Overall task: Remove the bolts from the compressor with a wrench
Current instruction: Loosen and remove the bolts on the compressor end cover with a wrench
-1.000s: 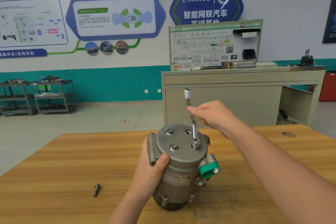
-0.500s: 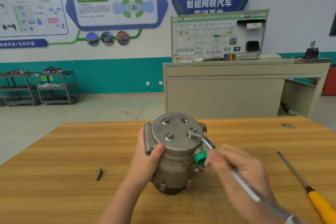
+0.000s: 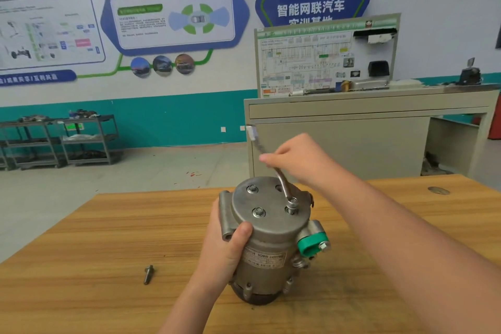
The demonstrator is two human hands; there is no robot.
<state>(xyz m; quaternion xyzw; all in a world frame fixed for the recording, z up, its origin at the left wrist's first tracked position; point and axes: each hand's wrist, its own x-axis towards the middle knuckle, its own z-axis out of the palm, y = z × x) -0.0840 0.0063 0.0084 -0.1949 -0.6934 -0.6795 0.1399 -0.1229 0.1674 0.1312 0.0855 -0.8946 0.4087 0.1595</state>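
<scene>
A grey metal compressor [image 3: 273, 236] stands upright on the wooden table [image 3: 108, 238], its round end plate facing up. My left hand [image 3: 226, 244] grips its left side, thumb on the body. My right hand [image 3: 295, 160] holds the handle of a silver wrench [image 3: 282, 184], which points away from me. The wrench's ring end sits on a raised bolt [image 3: 291, 206] at the plate's near right. Two other bolts [image 3: 258, 212] sit seated in the plate, and one hole [image 3: 279, 187] at the far right looks empty. A loose bolt [image 3: 148, 274] lies on the table to the left.
A green cap [image 3: 311, 245] sits on the compressor's right port. A beige workbench [image 3: 366, 127] with a training board stands behind the table. Metal shelf carts [image 3: 59, 141] line the far left wall. A round mark [image 3: 438, 190] sits at the table's far right.
My right hand has swung the wrench handle from near me round to the far side again. The bolt under it stands higher. The view has tilted up, hiding the yellow-handled screwdriver.
</scene>
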